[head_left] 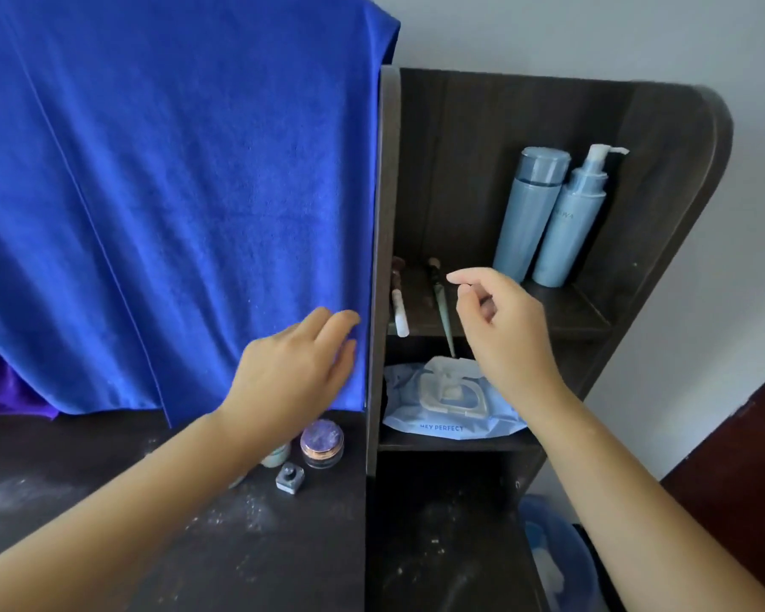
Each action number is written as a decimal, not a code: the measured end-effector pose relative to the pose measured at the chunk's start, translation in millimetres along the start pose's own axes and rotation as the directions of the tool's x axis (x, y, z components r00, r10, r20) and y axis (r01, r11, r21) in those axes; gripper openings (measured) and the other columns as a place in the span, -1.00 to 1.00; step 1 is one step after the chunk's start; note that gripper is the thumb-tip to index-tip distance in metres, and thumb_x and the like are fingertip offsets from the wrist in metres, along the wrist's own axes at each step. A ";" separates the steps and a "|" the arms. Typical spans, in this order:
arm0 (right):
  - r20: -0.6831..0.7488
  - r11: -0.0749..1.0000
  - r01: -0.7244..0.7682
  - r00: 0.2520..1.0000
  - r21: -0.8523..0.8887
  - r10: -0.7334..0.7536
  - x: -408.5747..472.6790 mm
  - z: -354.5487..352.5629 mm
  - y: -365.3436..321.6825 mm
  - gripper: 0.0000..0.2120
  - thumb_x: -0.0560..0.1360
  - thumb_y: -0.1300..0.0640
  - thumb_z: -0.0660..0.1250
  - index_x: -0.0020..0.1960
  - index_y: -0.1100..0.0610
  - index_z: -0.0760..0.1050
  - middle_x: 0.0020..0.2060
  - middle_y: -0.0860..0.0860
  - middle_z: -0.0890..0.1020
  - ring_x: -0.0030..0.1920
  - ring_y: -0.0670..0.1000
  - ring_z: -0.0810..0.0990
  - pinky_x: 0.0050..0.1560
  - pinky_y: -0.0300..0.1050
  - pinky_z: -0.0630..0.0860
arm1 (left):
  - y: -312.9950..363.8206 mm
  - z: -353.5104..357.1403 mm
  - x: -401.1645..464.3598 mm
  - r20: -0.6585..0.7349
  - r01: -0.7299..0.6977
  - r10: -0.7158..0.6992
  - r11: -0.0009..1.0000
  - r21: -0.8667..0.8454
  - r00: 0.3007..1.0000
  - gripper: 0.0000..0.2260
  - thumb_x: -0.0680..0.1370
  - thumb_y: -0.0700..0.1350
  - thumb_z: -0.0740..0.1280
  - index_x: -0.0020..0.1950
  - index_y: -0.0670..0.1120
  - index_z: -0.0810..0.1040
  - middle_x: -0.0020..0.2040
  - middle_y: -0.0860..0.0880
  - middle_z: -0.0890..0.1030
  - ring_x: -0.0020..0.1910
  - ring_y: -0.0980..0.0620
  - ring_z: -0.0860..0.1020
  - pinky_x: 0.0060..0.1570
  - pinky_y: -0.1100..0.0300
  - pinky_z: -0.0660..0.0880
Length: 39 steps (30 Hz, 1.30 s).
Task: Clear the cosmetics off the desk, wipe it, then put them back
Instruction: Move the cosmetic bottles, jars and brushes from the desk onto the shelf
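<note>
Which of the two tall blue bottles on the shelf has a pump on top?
The right-hand bottle, nearer the shelf's curved side panel, has a white pump dispenser. The left-hand bottle beside it ends in a plain, flat blue cap.

You have two tall pale-blue plastic bottles on the far right shelf: one capped bottle (531, 209) and one pump bottle (570, 223), touching side by side. Two slim makeup brushes lie left of them on the same shelf: one white-handled brush (399, 309) and one green-handled brush (442, 304). One light-blue pack of wet wipes (449, 401) sits on the shelf below. On the dark desk near the left you have one round jar with a purple lid (322, 441), one small grey square item (290, 477), and one pale-green jar (277, 456), partly hidden by your arm. One blue towel (173, 192) hangs at far left.
</note>
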State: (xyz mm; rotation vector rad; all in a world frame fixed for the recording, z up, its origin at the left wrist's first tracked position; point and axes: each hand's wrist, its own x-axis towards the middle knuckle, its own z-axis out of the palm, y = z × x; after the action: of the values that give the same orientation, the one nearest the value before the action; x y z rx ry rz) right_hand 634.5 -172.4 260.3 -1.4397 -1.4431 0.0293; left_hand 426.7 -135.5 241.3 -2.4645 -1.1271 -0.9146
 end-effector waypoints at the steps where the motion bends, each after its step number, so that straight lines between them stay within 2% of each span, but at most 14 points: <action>1: -0.007 0.998 0.027 1.000 0.054 -0.026 -11.5 6.0 -10.4 -0.81 0.54 0.25 0.20 0.03 0.11 0.57 -0.33 -0.16 0.47 -0.38 -0.13 0.43 -0.33 -0.43 0.33 | -20.1 2.6 -19.0 0.036 0.072 -0.070 0.996 -0.060 0.997 -0.80 0.50 -0.07 0.19 0.02 -0.10 0.53 -0.29 -0.03 0.53 -0.55 -0.07 0.45 -0.62 0.26 0.26; 4: 0.075 0.983 0.042 0.996 0.179 -0.056 -49.3 48.3 -29.1 -0.82 0.51 0.26 0.20 -0.02 0.15 0.57 -0.31 -0.21 0.50 -0.39 -0.12 0.45 -0.33 -0.44 0.32 | -77.9 19.6 -70.8 0.210 0.392 -0.363 0.913 -0.116 0.908 -0.83 0.53 -0.11 0.27 0.12 -0.08 0.48 -0.15 -0.03 0.57 -0.37 -0.16 0.55 -0.42 0.10 0.43; 7: 0.294 0.985 -0.065 0.956 0.157 0.016 -90.8 118.8 -23.3 -0.83 0.50 0.26 0.22 -0.04 0.13 0.57 -0.24 -0.08 0.58 -0.32 -0.13 0.50 -0.25 -0.42 0.37 | -127.2 45.3 -118.3 0.349 0.618 -0.565 0.784 -0.057 0.748 -0.78 0.55 -0.05 0.23 0.17 -0.06 0.43 0.02 -0.03 0.57 -0.10 -0.17 0.55 -0.22 0.08 0.36; 9: 0.414 0.983 -0.171 0.901 0.066 0.129 -118.3 170.7 -5.0 -0.84 0.48 0.27 0.24 -0.02 0.13 0.57 -0.17 -0.02 0.55 -0.29 -0.16 0.48 -0.16 -0.34 0.43 | -151.3 65.5 -149.8 0.429 0.680 -0.603 0.733 -0.035 0.672 -0.76 0.55 -0.04 0.22 0.19 -0.05 0.41 0.12 -0.03 0.54 -0.01 -0.14 0.54 -0.15 0.07 0.38; 11: 0.474 0.966 -0.251 0.845 -0.055 0.247 -141.4 214.4 17.3 -0.80 0.47 0.25 0.27 0.08 0.15 0.53 -0.11 -0.02 0.50 -0.28 -0.15 0.47 -0.05 -0.09 0.51 | -164.1 86.7 -175.2 0.504 0.702 -0.584 0.710 -0.064 0.636 -0.72 0.52 -0.03 0.26 0.22 -0.04 0.40 0.11 -0.05 0.52 0.03 -0.12 0.53 -0.10 0.03 0.43; 12: 0.496 0.948 -0.290 0.809 -0.128 0.315 -150.5 232.1 27.3 -0.75 0.47 0.22 0.28 0.15 0.15 0.50 -0.03 0.01 0.49 -0.23 -0.06 0.51 0.00 0.01 0.52 | -167.5 97.7 -184.5 0.525 0.708 -0.573 0.701 -0.083 0.629 -0.67 0.51 -0.02 0.29 0.25 -0.04 0.38 0.12 -0.06 0.49 0.08 -0.12 0.50 -0.07 0.01 0.45; 14: 0.502 0.897 -0.352 0.744 -0.267 0.442 -165.6 258.7 44.3 -0.62 0.47 0.14 0.30 0.28 0.12 0.39 0.19 0.07 0.44 -0.07 0.09 0.56 0.05 0.07 0.51 | -170.2 118.0 -195.8 0.556 0.732 -0.568 0.672 -0.114 0.608 -0.51 0.47 -0.02 0.36 0.34 -0.06 0.31 0.18 -0.09 0.43 0.19 -0.11 0.42 0.00 -0.05 0.45; 16: 0.474 0.866 -0.381 0.727 -0.324 0.497 -178.0 276.4 58.5 -0.51 0.45 0.10 0.34 0.35 0.10 0.32 0.32 0.08 0.36 0.08 0.16 0.54 0.05 0.08 0.52 | -171.9 137.4 -200.2 0.587 0.762 -0.552 0.620 -0.186 0.593 -0.36 0.41 -0.02 0.43 0.40 -0.08 0.23 0.26 -0.11 0.38 0.26 -0.11 0.35 0.07 -0.07 0.43; 18: 0.440 0.852 -0.374 0.736 -0.367 0.514 -187.0 288.8 67.4 -0.51 0.43 0.09 0.37 0.32 0.12 0.34 0.28 0.09 0.39 0.14 0.17 0.51 0.03 0.08 0.53 | -172.5 153.9 -200.8 0.608 0.778 -0.527 0.569 -0.267 0.594 -0.27 0.37 -0.05 0.47 0.43 -0.08 0.17 0.32 -0.09 0.33 0.30 -0.09 0.34 0.12 -0.03 0.41; 22: 0.373 0.831 -0.330 0.776 -0.448 0.509 -190.7 298.9 71.1 -0.70 0.45 0.08 0.36 0.14 0.14 0.45 0.10 0.09 0.48 0.09 0.15 0.49 -0.13 0.00 0.47 | -175.3 173.4 -198.9 0.607 0.769 -0.502 0.550 -0.326 0.617 -0.25 0.39 -0.07 0.46 0.45 -0.05 0.10 0.39 -0.03 0.28 0.33 -0.03 0.30 0.13 0.04 0.37; 28: 0.367 0.871 -0.342 0.805 -0.354 0.465 -186.0 281.1 57.3 -0.74 0.44 0.03 0.37 0.07 0.10 0.44 0.10 0.02 0.48 -0.04 0.10 0.56 -0.18 0.01 0.52 | -177.8 161.9 -190.6 0.621 0.748 -0.463 0.574 -0.333 0.632 -0.30 0.36 -0.04 0.47 0.39 0.02 0.17 0.35 0.03 0.36 0.27 -0.04 0.38 0.09 0.08 0.38; 33: 0.260 0.936 -0.265 0.910 -0.233 0.322 -152.6 227.2 19.6 -0.68 0.43 0.07 0.40 0.12 0.15 0.46 0.04 0.04 0.51 -0.09 0.06 0.57 -0.13 0.05 0.54 | -149.7 111.0 -154.6 0.521 0.656 -0.418 0.605 -0.451 0.744 -0.30 0.34 0.03 0.49 0.38 0.08 0.20 0.29 0.05 0.43 0.20 0.00 0.44 0.02 0.17 0.37; 36: 0.184 0.968 -0.196 0.957 -0.157 0.224 -129.4 178.7 -5.7 -0.68 0.43 0.12 0.40 0.15 0.13 0.45 0.06 -0.02 0.49 -0.06 -0.06 0.53 -0.08 -0.09 0.51 | -119.4 75.7 -121.4 0.399 0.542 -0.371 0.646 -0.537 0.838 -0.28 0.30 0.01 0.51 0.37 0.05 0.24 0.23 0.07 0.44 0.14 0.00 0.47 -0.03 0.21 0.35; 39: 0.101 0.991 -0.067 0.992 -0.112 0.078 -112.4 123.7 -27.5 -0.68 0.43 0.10 0.39 0.16 0.08 0.43 0.06 -0.10 0.46 -0.02 -0.22 0.48 -0.14 -0.31 0.46 | -85.7 44.0 -91.8 0.264 0.382 -0.276 0.630 -0.676 0.924 -0.26 0.27 -0.03 0.55 0.35 0.11 0.25 0.20 0.23 0.39 0.16 0.12 0.43 0.04 0.36 0.32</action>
State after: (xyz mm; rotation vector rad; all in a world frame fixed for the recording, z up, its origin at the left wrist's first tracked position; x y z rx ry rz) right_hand 504.2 -186.8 152.9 -1.5996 -1.4959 0.0748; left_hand 335.5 -110.8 147.5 -3.0129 -1.5332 -1.5779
